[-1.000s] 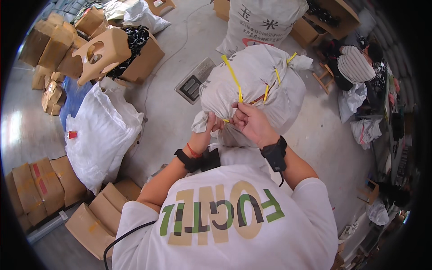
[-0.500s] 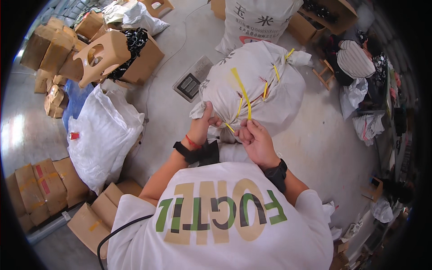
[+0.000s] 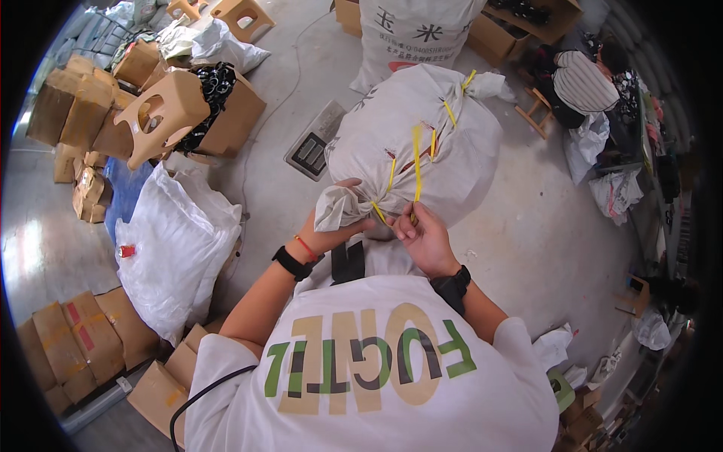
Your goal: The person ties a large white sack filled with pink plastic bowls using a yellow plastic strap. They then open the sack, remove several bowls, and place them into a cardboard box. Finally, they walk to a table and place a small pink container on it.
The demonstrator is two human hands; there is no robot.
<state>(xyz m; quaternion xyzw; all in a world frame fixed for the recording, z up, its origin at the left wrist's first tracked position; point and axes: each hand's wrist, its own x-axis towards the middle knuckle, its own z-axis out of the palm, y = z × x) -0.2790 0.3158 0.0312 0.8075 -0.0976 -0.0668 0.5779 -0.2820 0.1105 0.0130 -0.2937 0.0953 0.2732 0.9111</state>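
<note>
Pinching strap [image 3: 417, 169], sack [image 3: 399, 124] beyond right fingers [image 3: 407, 225]

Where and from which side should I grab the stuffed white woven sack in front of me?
The sack is probably best taken by its gathered white end, from the left: that tuft juts leftward and narrows where a thin yellow strap binds it, while the bulging, rounded body offers less to close on. The left hand is around it.
</note>
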